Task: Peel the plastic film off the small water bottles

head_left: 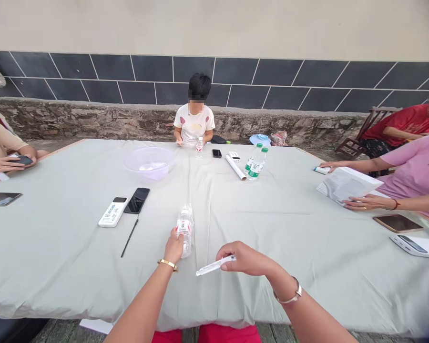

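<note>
My left hand is closed around the lower side of a clear plastic water bottle with a white and red label. Crinkled clear plastic shows about the bottle; whether it lies flat or leans I cannot tell. To the right, my right hand pinches a thin, flat white strip with faint print between thumb and fingers. The strip points left, a little above the cloth, and is apart from the bottle. Its exact kind is not clear.
A pale cloth covers the table. At left are a white power bank, a black phone and a thin black stick. Beyond stand a translucent basin and green-capped bottles. Other people sit around, one holding papers.
</note>
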Tool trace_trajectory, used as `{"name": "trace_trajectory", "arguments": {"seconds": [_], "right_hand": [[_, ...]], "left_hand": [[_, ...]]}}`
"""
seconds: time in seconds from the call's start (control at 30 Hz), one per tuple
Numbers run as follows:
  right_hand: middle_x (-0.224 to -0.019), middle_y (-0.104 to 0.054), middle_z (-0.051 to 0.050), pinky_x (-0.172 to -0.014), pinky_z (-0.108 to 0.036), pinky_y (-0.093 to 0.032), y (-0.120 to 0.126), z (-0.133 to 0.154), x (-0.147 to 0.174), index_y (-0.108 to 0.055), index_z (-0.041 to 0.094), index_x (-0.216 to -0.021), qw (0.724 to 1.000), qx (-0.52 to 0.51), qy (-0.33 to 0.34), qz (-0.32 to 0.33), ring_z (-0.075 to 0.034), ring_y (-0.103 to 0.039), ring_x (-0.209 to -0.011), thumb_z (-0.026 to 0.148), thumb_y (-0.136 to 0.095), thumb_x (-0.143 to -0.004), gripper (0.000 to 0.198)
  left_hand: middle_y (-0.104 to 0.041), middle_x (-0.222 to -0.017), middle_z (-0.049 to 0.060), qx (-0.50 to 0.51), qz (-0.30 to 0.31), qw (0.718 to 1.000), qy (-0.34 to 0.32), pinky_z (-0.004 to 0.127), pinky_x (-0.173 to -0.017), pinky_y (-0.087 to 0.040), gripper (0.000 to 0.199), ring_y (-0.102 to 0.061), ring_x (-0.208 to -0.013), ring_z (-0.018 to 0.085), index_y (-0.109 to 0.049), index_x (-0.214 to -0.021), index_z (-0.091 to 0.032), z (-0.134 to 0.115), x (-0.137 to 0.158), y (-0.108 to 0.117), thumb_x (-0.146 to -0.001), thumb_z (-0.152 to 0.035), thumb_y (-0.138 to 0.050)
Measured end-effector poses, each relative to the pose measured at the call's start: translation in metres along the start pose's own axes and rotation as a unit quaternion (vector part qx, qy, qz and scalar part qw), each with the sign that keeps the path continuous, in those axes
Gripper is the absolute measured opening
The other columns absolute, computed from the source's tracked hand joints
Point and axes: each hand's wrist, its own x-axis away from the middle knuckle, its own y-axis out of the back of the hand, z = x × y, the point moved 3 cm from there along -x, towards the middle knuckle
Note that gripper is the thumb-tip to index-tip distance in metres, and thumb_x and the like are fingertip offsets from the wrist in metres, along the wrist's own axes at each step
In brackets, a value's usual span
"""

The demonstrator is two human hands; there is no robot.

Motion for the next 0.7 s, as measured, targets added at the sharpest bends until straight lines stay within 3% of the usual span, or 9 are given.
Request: {"name": "trace_trajectory", "arguments": {"seconds": [0.07, 0.13, 0.2, 0.27, 0.37, 0.43, 0.53, 0.6, 0.7], "right_hand": [[-0.078, -0.065, -0.001, -0.062, -0.024, -0.041, 0.000, -0.013, -0.003, -0.068, 0.020, -0.087, 1.000, -0.018, -0.011, -0.006, -0.014, -0.055, -0.069, 0.036, -0.060, -0.075, 0.021], [-0.085, -0.065, -0.002, -0.066, -0.026, -0.043, 0.008, -0.038, -0.014, -0.066, 0.021, -0.093, 0.986, -0.008, -0.069, -0.152, -0.016, -0.056, -0.074, 0.036, -0.052, -0.080, 0.024], [-0.097, -0.064, -0.004, -0.071, -0.029, -0.044, 0.016, -0.067, -0.025, -0.061, 0.021, -0.104, 0.935, 0.036, -0.151, -0.319, -0.018, -0.057, -0.082, 0.033, -0.042, -0.086, 0.029], [-0.105, -0.063, -0.007, -0.078, -0.030, -0.043, 0.019, -0.091, -0.033, -0.057, 0.020, -0.114, 0.883, 0.102, -0.222, -0.401, -0.019, -0.057, -0.091, 0.026, -0.038, -0.087, 0.033], [-0.109, -0.061, -0.012, -0.086, -0.033, -0.039, 0.018, -0.105, -0.040, -0.056, 0.016, -0.118, 0.849, 0.202, -0.273, -0.404, -0.023, -0.054, -0.103, 0.015, -0.042, -0.084, 0.036], [-0.117, -0.058, -0.013, -0.086, -0.034, -0.038, 0.012, -0.095, -0.044, -0.057, 0.017, -0.117, 0.842, 0.235, -0.262, -0.409, -0.025, -0.051, -0.109, 0.013, -0.045, -0.083, 0.036], [-0.110, -0.062, -0.010, -0.076, -0.030, -0.042, -0.008, -0.063, -0.060, -0.056, 0.019, -0.115, 0.885, 0.160, -0.204, -0.387, -0.021, -0.058, -0.097, 0.032, -0.043, -0.090, 0.031], [-0.086, -0.066, -0.007, -0.063, -0.026, -0.041, -0.030, -0.044, -0.080, -0.057, 0.018, -0.106, 0.930, 0.057, -0.200, -0.304, -0.018, -0.061, -0.076, 0.051, -0.033, -0.092, 0.044], [-0.068, -0.063, -0.005, -0.052, -0.025, -0.035, -0.057, -0.028, -0.107, -0.059, 0.018, -0.077, 0.948, 0.011, -0.229, -0.222, -0.016, -0.058, -0.061, 0.063, -0.025, -0.089, 0.058]], "left_hand": [[-0.057, -0.128, 0.012, 0.008, 0.002, 1.000, 0.003, 0.030, -0.084, -0.041, 0.049, -0.056, -0.111, 0.023, -0.035, -0.136, -0.016, 0.000, 0.001, 0.001, -0.090, -0.035, -0.032], [-0.057, -0.129, 0.011, 0.012, 0.002, 1.000, 0.003, 0.029, -0.085, -0.041, 0.049, -0.056, -0.111, 0.023, -0.035, -0.135, -0.016, -0.002, 0.003, 0.001, -0.090, -0.034, -0.033], [-0.057, -0.128, 0.011, 0.011, 0.001, 1.000, 0.001, 0.028, -0.086, -0.041, 0.049, -0.056, -0.112, 0.022, -0.035, -0.136, -0.016, -0.003, 0.005, 0.001, -0.090, -0.034, -0.034], [-0.057, -0.128, 0.011, 0.005, 0.004, 1.000, -0.002, 0.027, -0.086, -0.041, 0.050, -0.055, -0.112, 0.021, -0.034, -0.136, -0.016, -0.004, 0.005, 0.000, -0.090, -0.035, -0.035], [-0.055, -0.130, 0.014, -0.003, 0.014, 1.000, -0.001, 0.028, -0.085, -0.042, 0.055, -0.054, -0.114, 0.023, -0.033, -0.137, -0.014, -0.004, 0.005, -0.002, -0.088, -0.038, -0.041], [-0.053, -0.132, 0.016, -0.006, 0.023, 1.000, 0.003, 0.029, -0.084, -0.042, 0.060, -0.054, -0.114, 0.024, -0.033, -0.137, -0.012, -0.004, 0.004, -0.005, -0.085, -0.040, -0.046], [-0.054, -0.131, 0.014, -0.005, 0.027, 1.000, -0.001, 0.029, -0.086, -0.041, 0.061, -0.054, -0.115, 0.025, -0.036, -0.135, -0.013, -0.004, 0.004, -0.008, -0.083, -0.042, -0.050], [-0.058, -0.126, 0.014, -0.003, 0.026, 1.000, -0.007, 0.029, -0.084, -0.042, 0.058, -0.057, -0.112, 0.024, -0.039, -0.132, -0.015, -0.003, 0.004, -0.010, -0.083, -0.043, -0.051], [-0.064, -0.115, 0.013, 0.000, 0.026, 1.000, -0.010, 0.028, -0.078, -0.045, 0.061, -0.062, -0.101, 0.023, -0.039, -0.131, -0.015, -0.001, 0.004, -0.009, -0.081, -0.047, -0.053]]}}
